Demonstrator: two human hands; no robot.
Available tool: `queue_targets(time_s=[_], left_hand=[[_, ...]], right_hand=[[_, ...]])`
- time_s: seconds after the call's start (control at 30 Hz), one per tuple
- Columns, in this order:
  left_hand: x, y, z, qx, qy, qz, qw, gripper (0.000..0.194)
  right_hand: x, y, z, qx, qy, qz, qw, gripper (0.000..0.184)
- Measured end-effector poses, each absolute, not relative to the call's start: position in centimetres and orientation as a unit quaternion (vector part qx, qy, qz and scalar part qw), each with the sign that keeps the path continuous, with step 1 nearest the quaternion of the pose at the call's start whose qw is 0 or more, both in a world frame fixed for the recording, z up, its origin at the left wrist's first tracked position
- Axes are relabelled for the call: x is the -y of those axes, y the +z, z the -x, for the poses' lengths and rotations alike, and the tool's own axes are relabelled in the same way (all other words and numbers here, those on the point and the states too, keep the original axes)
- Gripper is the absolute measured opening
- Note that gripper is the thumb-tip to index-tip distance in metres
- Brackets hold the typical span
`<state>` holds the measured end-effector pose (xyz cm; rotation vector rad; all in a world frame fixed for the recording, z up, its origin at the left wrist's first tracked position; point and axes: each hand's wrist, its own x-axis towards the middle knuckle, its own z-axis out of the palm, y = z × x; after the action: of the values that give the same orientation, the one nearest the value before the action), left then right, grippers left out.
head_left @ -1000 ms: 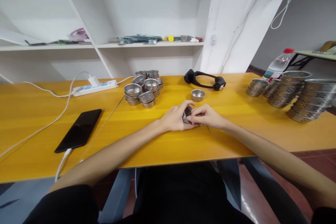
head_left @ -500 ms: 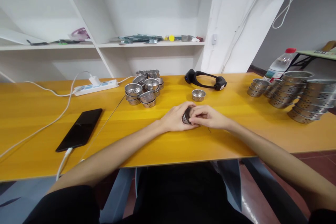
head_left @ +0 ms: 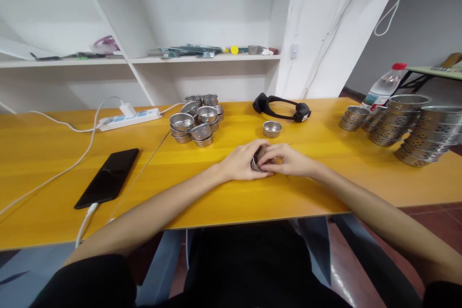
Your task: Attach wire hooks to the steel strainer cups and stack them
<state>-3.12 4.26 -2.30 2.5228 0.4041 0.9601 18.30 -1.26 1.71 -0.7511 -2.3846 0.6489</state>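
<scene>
My left hand [head_left: 242, 161] is wrapped round a small perforated metal cup [head_left: 254, 165], tilted on its side with its dark opening turned toward my right hand. My right hand [head_left: 286, 160] is closed, its fingertips pressed together at the cup's mouth. Whatever those fingers may pinch is hidden. Just beyond both hands, a single perforated metal cup [head_left: 272, 129] stands upright on the yellow table [head_left: 216, 202]. Thin dark strands lie on the table beside my right hand.
Several metal cups [head_left: 201, 131] are piled at the back left, and tall stacks [head_left: 428, 137] stand at the right by a bottle [head_left: 386, 85]. A black headband device [head_left: 281, 107], a phone [head_left: 107, 178] with its cable and a power strip [head_left: 130, 119] also lie on the table.
My right fingertips have moved slightly inward and down at the cup's mouth. My left hand keeps its hold on the cup. The whole view has shifted a little.
</scene>
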Motion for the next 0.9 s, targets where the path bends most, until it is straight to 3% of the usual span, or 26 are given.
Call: queue_targets(time_s=[0.33,0.73,0.9], left_hand=[[-4.5,-2.2,3.1,-0.155,0.321,-0.917,0.18,0.077],[-4.0,-1.8,3.1,-0.15,0.321,-0.916,0.187,0.072],[-4.0,-1.8,3.0,-0.16,0.316,-0.92,0.169,0.074]], right_hand=[[1.2,-0.4,-17.3,0.896,0.007,0.349,0.275,0.018],[1.2,0.0,-17.2,0.899,-0.061,0.347,0.259,0.022],[1.5,0.4,-17.3,0.901,-0.022,0.342,0.267,0.023]])
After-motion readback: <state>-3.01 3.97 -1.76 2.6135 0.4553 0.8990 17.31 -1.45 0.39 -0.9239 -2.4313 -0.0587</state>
